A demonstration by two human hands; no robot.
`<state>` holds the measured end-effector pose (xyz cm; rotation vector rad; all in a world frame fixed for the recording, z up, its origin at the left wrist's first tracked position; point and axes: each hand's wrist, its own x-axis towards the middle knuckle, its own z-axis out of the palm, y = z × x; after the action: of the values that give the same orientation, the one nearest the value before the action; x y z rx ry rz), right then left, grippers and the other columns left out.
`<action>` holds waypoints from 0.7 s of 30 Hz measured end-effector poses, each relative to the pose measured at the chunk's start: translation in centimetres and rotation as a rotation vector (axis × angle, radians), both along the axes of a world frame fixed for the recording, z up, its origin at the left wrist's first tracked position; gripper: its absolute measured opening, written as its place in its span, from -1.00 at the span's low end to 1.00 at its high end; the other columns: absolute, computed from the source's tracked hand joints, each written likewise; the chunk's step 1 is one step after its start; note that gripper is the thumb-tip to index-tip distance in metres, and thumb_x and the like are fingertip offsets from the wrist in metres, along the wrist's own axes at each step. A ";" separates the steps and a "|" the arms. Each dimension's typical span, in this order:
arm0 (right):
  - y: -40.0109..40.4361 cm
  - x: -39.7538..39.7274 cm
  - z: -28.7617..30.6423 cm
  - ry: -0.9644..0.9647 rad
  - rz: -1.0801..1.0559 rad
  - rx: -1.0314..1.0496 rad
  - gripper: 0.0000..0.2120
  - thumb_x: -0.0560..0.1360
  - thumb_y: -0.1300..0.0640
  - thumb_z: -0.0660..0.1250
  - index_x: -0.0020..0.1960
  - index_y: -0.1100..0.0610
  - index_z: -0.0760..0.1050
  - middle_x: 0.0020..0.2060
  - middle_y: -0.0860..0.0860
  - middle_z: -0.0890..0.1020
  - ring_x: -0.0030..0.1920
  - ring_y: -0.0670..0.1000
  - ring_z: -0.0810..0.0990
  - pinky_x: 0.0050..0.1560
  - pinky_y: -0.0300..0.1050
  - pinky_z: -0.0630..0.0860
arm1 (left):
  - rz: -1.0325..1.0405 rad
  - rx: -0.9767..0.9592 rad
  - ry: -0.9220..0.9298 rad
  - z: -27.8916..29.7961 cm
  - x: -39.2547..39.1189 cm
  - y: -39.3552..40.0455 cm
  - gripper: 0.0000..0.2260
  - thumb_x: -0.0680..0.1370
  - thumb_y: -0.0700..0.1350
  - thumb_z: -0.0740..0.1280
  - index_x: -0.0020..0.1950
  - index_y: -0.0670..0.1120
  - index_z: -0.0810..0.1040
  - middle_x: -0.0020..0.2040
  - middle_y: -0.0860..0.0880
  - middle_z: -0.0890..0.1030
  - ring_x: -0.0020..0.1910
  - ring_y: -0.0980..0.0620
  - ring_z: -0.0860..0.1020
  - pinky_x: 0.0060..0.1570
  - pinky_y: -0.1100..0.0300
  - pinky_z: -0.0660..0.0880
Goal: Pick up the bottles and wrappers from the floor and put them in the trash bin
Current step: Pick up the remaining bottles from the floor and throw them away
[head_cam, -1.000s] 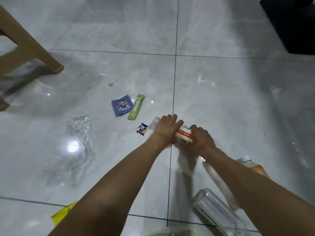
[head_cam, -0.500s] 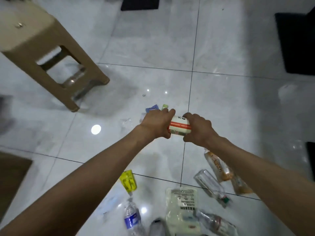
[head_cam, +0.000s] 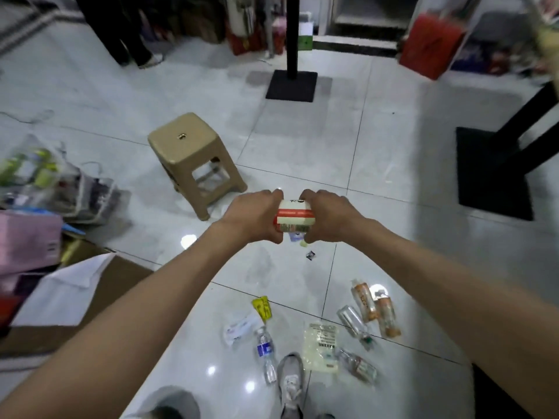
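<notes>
A white bottle with a red band (head_cam: 295, 218) is held level in the air above the floor (head_cam: 378, 182), gripped at both ends: left hand (head_cam: 257, 217) is curled round its left end, right hand (head_cam: 328, 216) round its right end. Both arms are stretched forward. Litter is seen on the floor below: a small water bottle with a blue label (head_cam: 265, 350) just beside a grey shoe (head_cam: 291, 379), a clear bag with printed text (head_cam: 321, 346) to the right of it, a yellow wrapper (head_cam: 262, 307) and a white wrapper (head_cam: 242, 326) to the left. Two orange-labelled bottles (head_cam: 375, 306) are lying side by side further right, with a clear bottle (head_cam: 352, 323) touching them and another labelled bottle (head_cam: 357, 364) nearer the camera. A tiny dark wrapper (head_cam: 310, 255) is lying alone beneath the hands. A tan plastic stool (head_cam: 193, 158) is standing upright beyond the left hand. A cardboard box (head_cam: 69, 297) lined with white plastic is placed at the left edge, with blurred clutter behind it. Two black table bases (head_cam: 292, 86) are visible, one at top centre, one at right.
</notes>
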<state>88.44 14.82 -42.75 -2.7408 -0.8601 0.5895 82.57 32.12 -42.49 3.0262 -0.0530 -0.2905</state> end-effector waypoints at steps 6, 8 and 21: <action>0.7 -7.6 9.2 -0.063 0.060 0.006 -0.26 0.21 -0.02 0.55 0.32 0.02 0.34 0.05 0.06 0.55 0.01 0.12 0.56 -0.11 -0.14 0.33 | 0.075 0.032 -0.035 9.6 -8.8 -0.1 -0.50 0.28 0.08 0.47 0.13 -0.04 0.42 -0.03 -0.02 0.60 -0.09 -0.08 0.59 -0.16 0.05 0.56; 0.4 -10.7 11.2 -0.066 0.073 0.007 -0.25 0.22 -0.01 0.54 0.34 0.02 0.33 0.05 0.06 0.55 -0.01 0.11 0.55 -0.11 -0.13 0.33 | 0.076 0.051 -0.038 11.7 -12.0 -0.7 -0.49 0.29 0.07 0.48 0.16 -0.03 0.42 0.00 -0.03 0.60 -0.06 -0.07 0.58 -0.15 0.07 0.56; 14.2 -32.4 19.1 -0.102 0.494 0.111 -0.27 0.20 0.01 0.58 0.31 0.03 0.38 0.07 0.06 0.59 0.01 0.09 0.57 0.04 0.04 0.58 | 0.460 0.114 -0.092 19.8 -39.7 9.5 -0.48 0.27 0.08 0.55 0.12 0.02 0.43 -0.07 0.05 0.56 -0.16 0.03 0.54 -0.26 0.15 0.40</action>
<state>56.05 29.01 -23.63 -2.4760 -1.5630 0.4639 42.90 41.58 -22.67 3.0406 0.6622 -0.1143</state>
